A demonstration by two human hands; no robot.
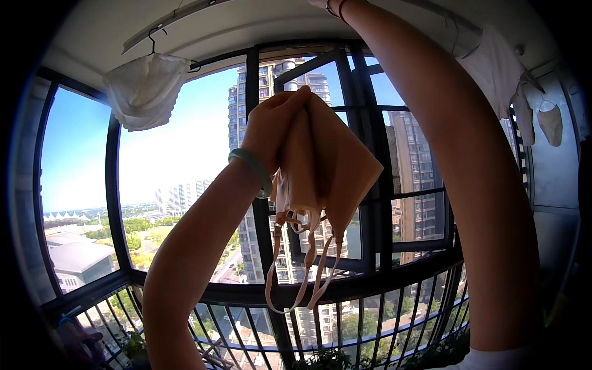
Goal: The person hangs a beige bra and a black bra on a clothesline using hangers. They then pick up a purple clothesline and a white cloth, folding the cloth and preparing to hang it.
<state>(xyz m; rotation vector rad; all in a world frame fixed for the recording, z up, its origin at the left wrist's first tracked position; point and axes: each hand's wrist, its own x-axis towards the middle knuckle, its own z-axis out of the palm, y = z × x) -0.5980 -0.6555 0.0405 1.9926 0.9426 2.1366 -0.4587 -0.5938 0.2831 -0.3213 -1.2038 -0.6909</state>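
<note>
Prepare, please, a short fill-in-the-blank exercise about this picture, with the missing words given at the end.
1. The left hand grips the upper end of the beige garment, while thin straps dangle from its ____ end.
2. The bangle on the left wrist is pale ____.
3. The right hand shows only at the picture's ____ edge.
4. The black hanger carries a ____ cloth.

Missing words: lower; green; top; white.

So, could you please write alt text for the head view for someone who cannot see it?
A person's left hand holds up a beige garment with thin dangling straps; the right hand, mostly cut off at the top edge, is raised higher. Behind are dark-framed windows overlooking tall buildings, with white laundry hanging at both sides.
</note>
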